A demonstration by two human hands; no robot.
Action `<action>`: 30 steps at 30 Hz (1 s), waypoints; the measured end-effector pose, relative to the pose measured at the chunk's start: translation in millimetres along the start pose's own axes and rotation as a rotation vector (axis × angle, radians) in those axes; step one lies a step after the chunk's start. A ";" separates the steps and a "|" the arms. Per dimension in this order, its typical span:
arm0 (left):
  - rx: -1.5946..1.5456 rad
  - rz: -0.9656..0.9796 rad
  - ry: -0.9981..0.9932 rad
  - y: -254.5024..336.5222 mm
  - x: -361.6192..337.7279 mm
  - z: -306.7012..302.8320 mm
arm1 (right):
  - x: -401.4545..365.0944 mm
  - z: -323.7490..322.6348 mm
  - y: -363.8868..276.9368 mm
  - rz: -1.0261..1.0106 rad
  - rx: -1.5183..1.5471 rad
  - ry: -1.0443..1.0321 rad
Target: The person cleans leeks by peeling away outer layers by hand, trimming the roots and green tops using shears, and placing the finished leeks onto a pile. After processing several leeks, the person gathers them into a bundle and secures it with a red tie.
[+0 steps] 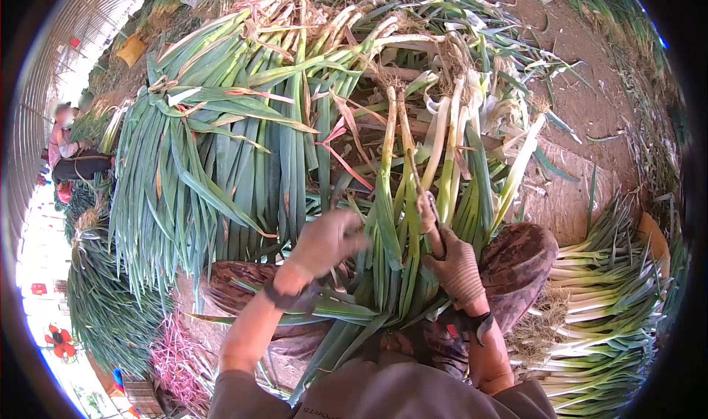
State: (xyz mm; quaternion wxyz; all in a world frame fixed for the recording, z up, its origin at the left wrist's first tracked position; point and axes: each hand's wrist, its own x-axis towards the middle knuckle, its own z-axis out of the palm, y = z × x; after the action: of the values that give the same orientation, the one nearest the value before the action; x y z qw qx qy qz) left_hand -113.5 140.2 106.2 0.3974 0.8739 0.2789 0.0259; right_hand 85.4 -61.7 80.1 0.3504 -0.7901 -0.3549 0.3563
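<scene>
Two hands at centre, on green onions (394,220) lying across the lap. Left hand (324,242): closed round the leaves. Right hand (456,268): clamped on what looks like a knife (422,190). Onions likely light, with floppy, slick leaves; grip the firm pale stems. Heap (221,146) crowds in at 11 o'clock; trimmed stack (605,301) at 4; another person (70,153) at 9.

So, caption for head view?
Left hand grips a bunch of green onions; right hand touches its stalks; larger pile behind.
</scene>
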 end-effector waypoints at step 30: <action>-0.953 -0.395 0.199 -89.4 44.0 97.9 | -46.3 43.1 -27.9 0.009 -0.246 -0.144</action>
State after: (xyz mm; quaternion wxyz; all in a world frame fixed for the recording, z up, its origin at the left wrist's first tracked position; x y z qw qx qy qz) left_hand -92.0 143.2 -31.8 0.7197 0.5203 0.4319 0.1574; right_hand 18.8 -72.3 95.6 0.2227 -0.8011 -0.4166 0.3675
